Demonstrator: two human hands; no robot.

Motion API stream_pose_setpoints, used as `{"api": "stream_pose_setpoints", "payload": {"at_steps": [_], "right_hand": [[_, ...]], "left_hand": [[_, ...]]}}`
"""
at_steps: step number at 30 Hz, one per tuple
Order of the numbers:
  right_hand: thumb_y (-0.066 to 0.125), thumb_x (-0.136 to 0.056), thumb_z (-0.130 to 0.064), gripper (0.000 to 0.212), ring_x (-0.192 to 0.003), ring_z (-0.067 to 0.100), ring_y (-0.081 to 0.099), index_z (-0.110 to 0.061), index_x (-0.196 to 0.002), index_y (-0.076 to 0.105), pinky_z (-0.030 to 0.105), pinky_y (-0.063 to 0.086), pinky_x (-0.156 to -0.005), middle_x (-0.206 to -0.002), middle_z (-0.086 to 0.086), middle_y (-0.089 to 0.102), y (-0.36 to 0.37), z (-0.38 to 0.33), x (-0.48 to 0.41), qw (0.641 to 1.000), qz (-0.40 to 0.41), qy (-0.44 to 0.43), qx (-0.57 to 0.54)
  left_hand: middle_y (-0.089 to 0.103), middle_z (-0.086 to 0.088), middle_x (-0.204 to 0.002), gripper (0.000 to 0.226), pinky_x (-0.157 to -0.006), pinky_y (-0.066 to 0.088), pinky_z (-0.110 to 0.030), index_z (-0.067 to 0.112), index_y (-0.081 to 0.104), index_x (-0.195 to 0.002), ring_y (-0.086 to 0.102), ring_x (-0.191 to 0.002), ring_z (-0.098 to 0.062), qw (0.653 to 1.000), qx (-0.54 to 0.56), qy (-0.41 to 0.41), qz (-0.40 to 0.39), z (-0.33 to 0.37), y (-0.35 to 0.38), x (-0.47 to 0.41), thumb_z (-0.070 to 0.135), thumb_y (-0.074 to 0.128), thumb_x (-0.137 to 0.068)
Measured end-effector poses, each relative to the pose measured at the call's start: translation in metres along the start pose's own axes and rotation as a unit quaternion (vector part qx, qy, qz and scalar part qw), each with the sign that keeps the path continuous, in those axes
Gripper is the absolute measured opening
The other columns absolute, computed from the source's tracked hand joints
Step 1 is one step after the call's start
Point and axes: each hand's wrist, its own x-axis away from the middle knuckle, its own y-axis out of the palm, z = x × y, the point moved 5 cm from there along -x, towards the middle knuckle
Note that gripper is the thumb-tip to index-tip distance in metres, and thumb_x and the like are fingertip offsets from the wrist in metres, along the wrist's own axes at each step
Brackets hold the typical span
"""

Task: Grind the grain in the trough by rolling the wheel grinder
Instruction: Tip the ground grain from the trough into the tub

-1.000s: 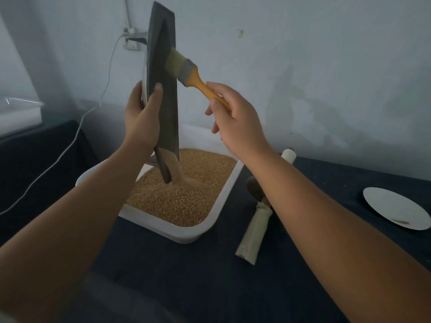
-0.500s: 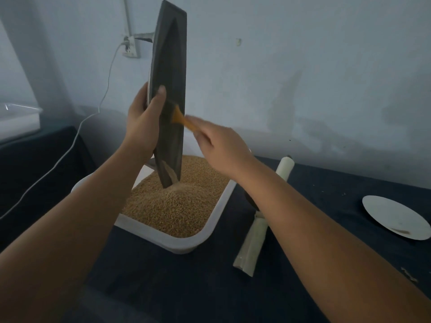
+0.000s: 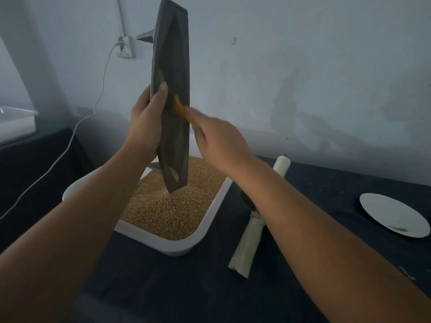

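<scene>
Tabletop (image 3: pixel 186 287) — left hand (image 3: pixel 144 122) grips trough (image 3: pixel 173 66), right hand (image 3: pixel 219 141) brush (image 3: pixel 183 111).

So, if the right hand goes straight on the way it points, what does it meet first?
The right hand would likely meet the upright trough, which its brush points into, beside the left hand; depth is unclear.

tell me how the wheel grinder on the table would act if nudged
The wheel grinder would probably roll or swing round, since a round disc sits mid-handle. Its straight handle suggests it stays stiff when lifted. The dark disc may make it heavy in the middle.
</scene>
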Motion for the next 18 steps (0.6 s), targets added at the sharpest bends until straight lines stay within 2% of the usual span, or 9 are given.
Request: {"api": "stream_pose_setpoints", "payload": {"at_steps": [3, 5, 7, 9, 11, 14, 16, 17, 18], "right_hand": [[0.039, -0.115, -0.024, 0.045, -0.073, 0.008, 0.062, -0.04, -0.156, 0.045, 0.035, 0.055, -0.066, -0.087, -0.004, 0.067, 0.006, 0.013, 0.026, 0.991, -0.122, -0.01, 0.048], [0.038, -0.114, -0.023, 0.047, -0.102, 0.019, 0.068, -0.045, -0.155, 0.047, 0.042, 0.057, -0.087, -0.121, 0.002, 0.074, 0.003, 0.023, 0.043, 0.976, -0.21, -0.007, 0.064], [0.039, -0.114, -0.024, 0.047, -0.117, 0.012, 0.065, -0.044, -0.155, 0.048, 0.037, 0.053, -0.095, -0.143, -0.001, 0.066, -0.008, 0.028, 0.049, 0.972, -0.231, 0.007, 0.053], [0.04, -0.114, -0.027, 0.045, -0.084, -0.009, 0.063, -0.04, -0.155, 0.049, 0.027, 0.05, -0.074, -0.131, -0.005, 0.072, -0.019, 0.031, 0.043, 0.984, -0.176, 0.028, 0.015], [0.041, -0.114, -0.027, 0.043, -0.065, -0.003, 0.06, -0.035, -0.154, 0.053, 0.025, 0.045, -0.061, -0.104, -0.007, 0.075, -0.024, 0.031, 0.03, 0.994, -0.102, 0.032, -0.013], [0.041, -0.114, -0.026, 0.043, -0.073, 0.006, 0.065, -0.038, -0.154, 0.052, 0.031, 0.053, -0.067, -0.099, -0.004, 0.073, -0.012, 0.024, 0.026, 0.993, -0.118, 0.03, 0.001], [0.039, -0.115, -0.024, 0.047, -0.101, 0.014, 0.069, -0.045, -0.156, 0.048, 0.036, 0.055, -0.083, -0.126, -0.001, 0.072, 0.005, 0.021, 0.04, 0.977, -0.207, 0.015, 0.043], [0.038, -0.115, -0.024, 0.048, -0.106, 0.013, 0.066, -0.047, -0.156, 0.046, 0.032, 0.053, -0.084, -0.136, -0.001, 0.069, 0.01, 0.023, 0.049, 0.969, -0.24, 0.007, 0.062], [0.038, -0.115, -0.025, 0.048, -0.098, 0.006, 0.064, -0.048, -0.156, 0.045, 0.027, 0.049, -0.076, -0.135, -0.003, 0.069, 0.009, 0.026, 0.056, 0.965, -0.251, 0.005, 0.072]], "left_hand": [[0.074, 0.007, -0.115, 0.042, -0.095, 0.062, -0.047, 0.044, 0.067, -0.121, 0.073, -0.111, -0.019, 1.0, -0.013, 0.017, 0.015, 0.005, -0.001, -0.006, 0.072, 0.061, -0.09], [0.074, 0.007, -0.115, 0.037, -0.095, 0.062, -0.046, 0.043, 0.069, -0.12, 0.072, -0.111, -0.018, 0.999, -0.025, 0.042, 0.012, 0.01, -0.002, -0.011, 0.067, 0.062, -0.092], [0.075, 0.008, -0.112, 0.033, -0.092, 0.064, -0.044, 0.042, 0.07, -0.119, 0.073, -0.108, -0.016, 0.997, -0.043, 0.069, 0.007, 0.012, -0.003, -0.015, 0.063, 0.062, -0.095], [0.074, 0.008, -0.109, 0.034, -0.088, 0.065, -0.041, 0.039, 0.07, -0.121, 0.074, -0.104, -0.014, 0.994, -0.063, 0.092, -0.003, 0.011, -0.002, -0.017, 0.061, 0.062, -0.097], [0.073, 0.008, -0.107, 0.039, -0.081, 0.065, -0.034, 0.036, 0.068, -0.124, 0.074, -0.101, -0.012, 0.991, -0.081, 0.107, -0.013, 0.008, 0.002, -0.016, 0.063, 0.062, -0.097], [0.072, 0.011, -0.106, 0.032, -0.077, 0.061, -0.023, 0.038, 0.067, -0.122, 0.072, -0.099, -0.009, 0.985, -0.101, 0.136, -0.024, 0.01, 0.008, -0.011, 0.06, 0.061, -0.099], [0.073, 0.012, -0.107, 0.021, -0.078, 0.059, -0.02, 0.046, 0.068, -0.118, 0.071, -0.099, -0.006, 0.981, -0.111, 0.157, -0.027, 0.013, 0.01, -0.01, 0.056, 0.061, -0.101], [0.073, 0.013, -0.109, 0.017, -0.078, 0.059, -0.02, 0.05, 0.067, -0.117, 0.071, -0.1, -0.005, 0.979, -0.114, 0.168, -0.03, 0.015, 0.009, -0.009, 0.055, 0.062, -0.101], [0.073, 0.014, -0.11, 0.016, -0.079, 0.06, -0.021, 0.054, 0.067, -0.117, 0.071, -0.101, -0.006, 0.976, -0.117, 0.179, -0.033, 0.017, 0.009, -0.009, 0.054, 0.063, -0.102]]}}
